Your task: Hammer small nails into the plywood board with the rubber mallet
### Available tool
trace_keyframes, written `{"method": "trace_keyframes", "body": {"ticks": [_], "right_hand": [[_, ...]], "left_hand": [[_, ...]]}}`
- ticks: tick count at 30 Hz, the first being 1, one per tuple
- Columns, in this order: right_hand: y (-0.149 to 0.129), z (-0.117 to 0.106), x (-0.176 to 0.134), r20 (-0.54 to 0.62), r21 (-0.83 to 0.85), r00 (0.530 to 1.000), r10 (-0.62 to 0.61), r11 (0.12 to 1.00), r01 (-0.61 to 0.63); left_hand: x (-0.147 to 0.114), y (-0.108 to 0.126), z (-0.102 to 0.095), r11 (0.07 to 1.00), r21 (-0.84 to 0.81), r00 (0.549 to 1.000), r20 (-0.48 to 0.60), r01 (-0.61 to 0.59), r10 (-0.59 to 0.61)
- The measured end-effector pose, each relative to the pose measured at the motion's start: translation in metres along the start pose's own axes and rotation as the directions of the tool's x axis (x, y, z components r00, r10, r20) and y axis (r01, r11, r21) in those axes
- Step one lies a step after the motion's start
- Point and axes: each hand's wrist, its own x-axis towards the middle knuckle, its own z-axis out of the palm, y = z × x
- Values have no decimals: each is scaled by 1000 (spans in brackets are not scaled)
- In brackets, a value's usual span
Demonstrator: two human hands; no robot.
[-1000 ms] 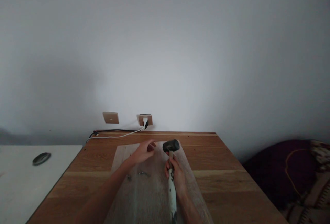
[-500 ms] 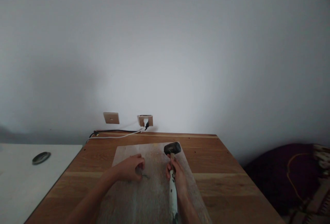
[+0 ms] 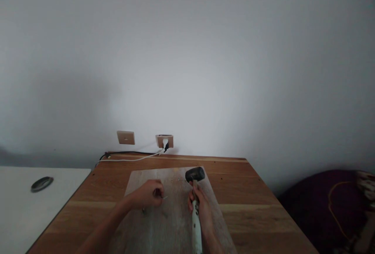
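Note:
My right hand (image 3: 201, 207) is wrapped round the pale, chipped handle of a mallet (image 3: 195, 174) with a black head. The mallet lies over the right side of a worn wooden board (image 3: 164, 230), its head towards the wall. Over the board's left half, my left hand (image 3: 150, 193) is closed in a pinch. A thin nail (image 3: 165, 197) sticks out to the right from its fingertips. Below the left wrist a small dark bit (image 3: 143, 210) shows on the board, too small to name. Several tiny specks dot the board's far part.
The board rests on a brown wooden table (image 3: 252, 215) against the wall. A white surface (image 3: 17, 215) with a dark oval dish (image 3: 41, 184) stands at left. Cords run to a wall socket (image 3: 165, 141), beside a switch plate (image 3: 125, 137). Dark purple fabric (image 3: 310, 195) is at right.
My left fingers have closed more tightly, and the nail's tip now points slightly upward. The right hand keeps its grip on the mallet. The whole view has shifted slightly.

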Motion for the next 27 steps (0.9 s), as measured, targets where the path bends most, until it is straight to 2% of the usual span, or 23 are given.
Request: {"method": "trace_keyframes", "body": {"ticks": [4,8,15,27], "right_hand": [[0,2,2,-13,78,999,51,996,-50],[-2,4,2,-28,95,997,71,993,-68],[-9,5,0,-17,85,998,65,994,-63],[-3,4,5,-22,130,993,119,985,-115]], "left_hand": [[12,-4,-6,998,-68,988,-154,7,-17],[29,-7,-11,998,52,970,-244,31,-17],[46,6,-15,954,297,990,-140,26,16],[51,32,-26,883,469,999,27,5,-20]]}}
